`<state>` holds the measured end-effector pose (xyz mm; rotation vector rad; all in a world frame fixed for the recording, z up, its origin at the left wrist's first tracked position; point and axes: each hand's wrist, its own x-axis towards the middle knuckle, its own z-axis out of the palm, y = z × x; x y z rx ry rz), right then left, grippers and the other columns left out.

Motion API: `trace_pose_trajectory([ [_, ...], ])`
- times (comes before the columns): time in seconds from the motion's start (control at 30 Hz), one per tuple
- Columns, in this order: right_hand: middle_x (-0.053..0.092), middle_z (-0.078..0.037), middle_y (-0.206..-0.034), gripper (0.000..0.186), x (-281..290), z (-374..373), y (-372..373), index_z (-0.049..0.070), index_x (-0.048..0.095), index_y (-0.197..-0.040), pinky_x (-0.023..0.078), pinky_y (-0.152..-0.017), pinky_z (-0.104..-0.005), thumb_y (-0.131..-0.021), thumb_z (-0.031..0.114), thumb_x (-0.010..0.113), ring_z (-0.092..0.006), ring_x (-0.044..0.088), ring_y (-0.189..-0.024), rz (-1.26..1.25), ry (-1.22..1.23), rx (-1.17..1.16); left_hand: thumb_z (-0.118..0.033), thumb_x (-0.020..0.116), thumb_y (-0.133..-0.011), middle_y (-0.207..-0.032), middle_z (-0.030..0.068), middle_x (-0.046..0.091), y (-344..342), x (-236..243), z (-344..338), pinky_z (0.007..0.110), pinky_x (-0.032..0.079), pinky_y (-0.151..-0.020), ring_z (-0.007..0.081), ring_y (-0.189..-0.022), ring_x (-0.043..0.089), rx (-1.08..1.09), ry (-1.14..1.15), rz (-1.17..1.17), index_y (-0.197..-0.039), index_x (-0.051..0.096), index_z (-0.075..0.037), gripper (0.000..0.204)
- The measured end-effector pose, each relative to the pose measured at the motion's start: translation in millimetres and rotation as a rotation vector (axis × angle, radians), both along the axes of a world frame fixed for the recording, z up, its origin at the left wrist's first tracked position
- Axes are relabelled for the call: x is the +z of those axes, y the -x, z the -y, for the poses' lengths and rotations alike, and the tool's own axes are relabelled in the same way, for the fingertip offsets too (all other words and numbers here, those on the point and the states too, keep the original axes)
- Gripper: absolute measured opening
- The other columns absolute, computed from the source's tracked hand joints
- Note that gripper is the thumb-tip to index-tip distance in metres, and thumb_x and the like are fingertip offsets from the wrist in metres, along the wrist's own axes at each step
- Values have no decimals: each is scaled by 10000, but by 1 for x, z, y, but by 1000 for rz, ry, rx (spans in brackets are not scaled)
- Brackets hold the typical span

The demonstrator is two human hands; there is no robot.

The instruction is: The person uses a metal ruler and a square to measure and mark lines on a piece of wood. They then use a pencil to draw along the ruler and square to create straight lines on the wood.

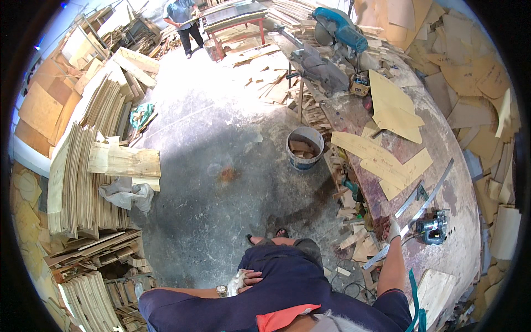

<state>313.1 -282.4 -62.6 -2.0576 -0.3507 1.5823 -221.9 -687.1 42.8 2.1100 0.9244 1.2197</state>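
My left hand [245, 280] rests against the front of my dark shirt, in a white glove that leaves the fingers bare. Its fingers are stretched out with nothing visible in them. My right arm reaches to the workbench [442, 254], where my gloved right hand [394, 229] is beside a long metal straightedge [432, 197]. Whether it touches or grips the straightedge is unclear, as its fingers are not distinct. A shorter metal strip [409, 203] lies just beyond that hand. To its right stands a blue and black power tool [433, 227].
Tan flat templates [381, 157] lie farther along the bench, below a blue mitre saw [340, 30]. A bucket [305, 149] of wood scraps stands on the floor [221, 199]. Stacked boards [83, 188] line the left. Another person [185, 25] stands at a far red-legged table [235, 19].
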Motion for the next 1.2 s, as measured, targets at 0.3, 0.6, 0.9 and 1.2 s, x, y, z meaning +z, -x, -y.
trace_pose_trajectory([
  [0.3,279,31,-486,509,-3,0,-6,146,506,-751,208,-397,-333,-931,617,576,-146,247,-340,-7,-5,8,-189,204,-1080,-1598,102,365,-4,6,-4,333,291,-1180,177,-1486,333,52,-38,-61,-1471,314,-156,407],
  [0.6,291,37,-471,461,5,1,3,154,508,-753,208,-389,-331,-952,566,572,-150,249,-330,31,-11,-24,-219,157,-1088,-1624,95,313,3,-3,-1,361,249,-1222,193,-1494,316,-79,78,69,-1478,270,-131,416],
  [0.9,278,35,-455,492,-3,0,-6,151,524,-715,204,-391,-326,-931,587,591,-155,254,-329,-2,2,-6,-198,191,-1088,-1620,101,314,-1,11,-3,374,275,-1216,217,-1478,347,43,-44,-132,-1472,228,-123,393],
  [1.2,274,37,-492,481,-7,-1,-8,165,507,-737,217,-400,-336,-940,596,575,-142,224,-351,31,-33,36,-368,382,-1043,-1512,194,461,8,-30,31,619,356,-1047,472,-1358,464,-72,328,195,-1453,400,-235,432],
])
